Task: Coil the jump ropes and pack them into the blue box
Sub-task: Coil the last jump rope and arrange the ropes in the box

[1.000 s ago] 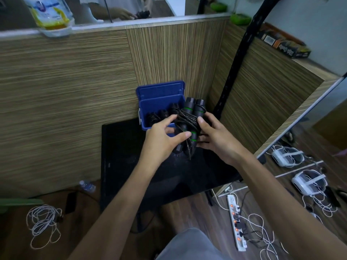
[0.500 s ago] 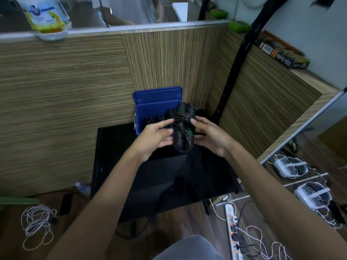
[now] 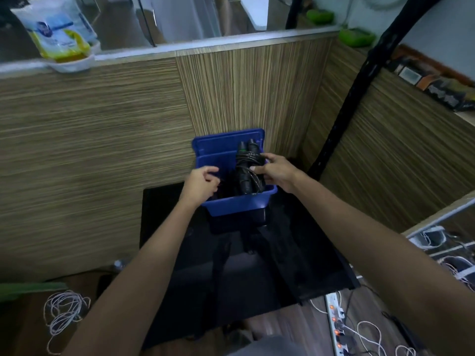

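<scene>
Step in hand: lowering a coiled jump rope [image 3: 248, 169] into the blue box [image 3: 239, 202]; my judgement, since the bundle stands half inside.
Doing it well: tip the bundle flat so both handles drop below the rim, and keep the cord wraps from slipping loose while the grip lets go. The box looks fairly full, so press it down beside the other ropes, not on top.
Left hand [image 3: 200, 185]: over the box's left rim, fingers curled inward. I cannot tell whether it pinches cord or the rim, or nothing.
Coiled jump rope: upright, handles leaning toward the raised lid [image 3: 218, 142], lower end inside the box's right half.
Right hand [image 3: 273, 170]: holds the bundle from its right side, thumb and fingers wrapped narrow about the cord-bound handles.
Blue box: at the back edge of the black table [image 3: 295, 265], against the wooden partition [image 3: 102, 150].
</scene>
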